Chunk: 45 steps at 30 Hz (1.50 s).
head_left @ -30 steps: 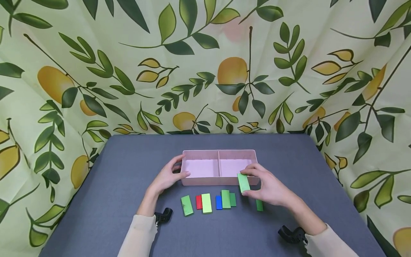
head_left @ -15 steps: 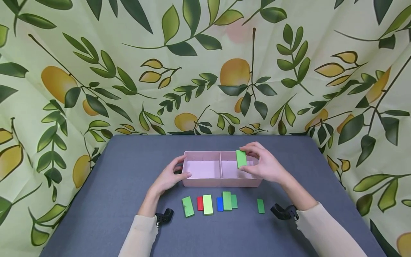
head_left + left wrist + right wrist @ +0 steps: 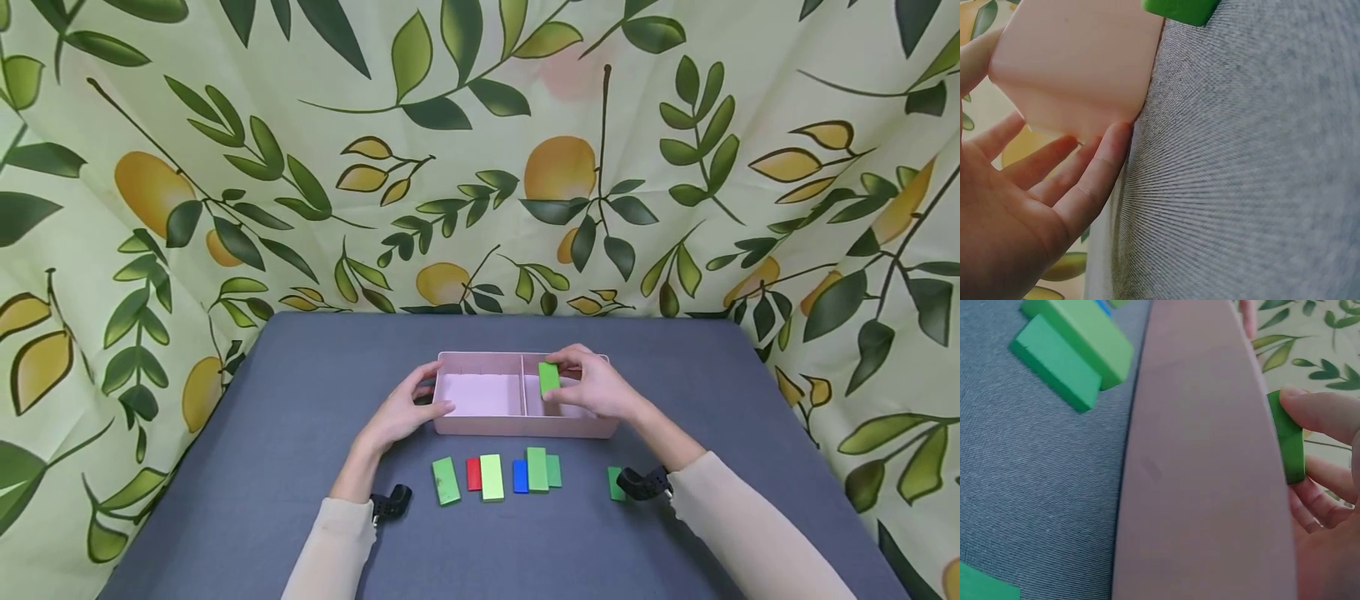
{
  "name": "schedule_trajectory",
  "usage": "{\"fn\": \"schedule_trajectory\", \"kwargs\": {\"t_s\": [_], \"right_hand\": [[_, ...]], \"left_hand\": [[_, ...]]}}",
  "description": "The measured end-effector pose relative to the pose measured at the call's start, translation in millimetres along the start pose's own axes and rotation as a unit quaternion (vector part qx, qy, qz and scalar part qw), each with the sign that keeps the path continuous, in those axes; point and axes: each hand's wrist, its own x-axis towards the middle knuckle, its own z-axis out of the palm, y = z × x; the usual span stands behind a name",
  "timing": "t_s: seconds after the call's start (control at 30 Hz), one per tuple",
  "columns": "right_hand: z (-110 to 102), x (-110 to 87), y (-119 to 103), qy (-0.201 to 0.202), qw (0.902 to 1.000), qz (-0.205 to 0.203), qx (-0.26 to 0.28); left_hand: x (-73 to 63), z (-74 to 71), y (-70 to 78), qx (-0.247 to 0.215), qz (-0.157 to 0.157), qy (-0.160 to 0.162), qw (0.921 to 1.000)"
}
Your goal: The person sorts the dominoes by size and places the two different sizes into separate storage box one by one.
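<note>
A pink box [image 3: 517,426] with two compartments sits on the table. My left hand [image 3: 401,412] grips its left end; in the left wrist view, the fingertips of the left hand [image 3: 1029,200] touch the box's outer wall [image 3: 1085,56]. Between thumb and fingers, my right hand [image 3: 596,390] pinches a green block [image 3: 549,381] over the right compartment, close to the divider. From the right wrist view, the long pink wall [image 3: 1204,450] hides part of this green block [image 3: 1288,444]. The left compartment's visible floor holds no block.
In front of the box lie a tilted green block [image 3: 446,481], a red block [image 3: 473,474], a lime block [image 3: 491,477], a blue block [image 3: 521,477] and two green blocks [image 3: 537,470]. Another green block [image 3: 615,483] is partly covered by the right wrist camera [image 3: 643,483].
My right hand has carried the green block from in front of the box, up over its front wall, then left toward the divider. The left hand keeps its grip on the box.
</note>
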Motion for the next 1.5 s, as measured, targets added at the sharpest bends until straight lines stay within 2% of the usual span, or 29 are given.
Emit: {"fn": "schedule_trajectory", "kwargs": {"t_s": [0.3, 0.4, 0.53, 0.63, 0.77, 1.0, 1.23, 1.5], "right_hand": [[17, 10.3, 9, -0.04, 0.9991, 0.002, -0.016], [21, 14.0, 10, -0.053, 0.9984, 0.006, -0.019], [23, 17.7, 11, -0.059, 0.9954, -0.002, -0.075], [25, 19.1, 10, -0.061, 0.9911, 0.0, -0.118], [28, 21.2, 10, -0.065, 0.9883, 0.007, -0.138], [31, 25.0, 11, -0.07, 0.9866, -0.005, -0.147], [25, 20.9, 6, -0.077, 0.9876, -0.001, -0.137], [18, 8.2, 1, -0.045, 0.9915, -0.035, -0.117]], "left_hand": [[-1.8, 2.7, 3.4, -0.002, -0.008, 0.005, 1.0], [-7.7, 2.4, 16.7, -0.003, -0.011, 0.003, 0.9999], [-15.1, 0.4, 34.6, 0.002, -0.003, 0.0, 1.0], [-9.3, 0.7, 22.2, 0.004, 0.003, 0.001, 1.0], [0.3, 2.9, 0.8, -0.003, 0.0, 0.003, 1.0], [1.2, 3.3, 0.9, -0.004, -0.007, 0.008, 0.9999], [0.9, 2.4, -0.6, 0.004, -0.007, 0.005, 1.0], [0.0, 0.8, -1.1, 0.008, -0.004, 0.005, 0.9999]]}}
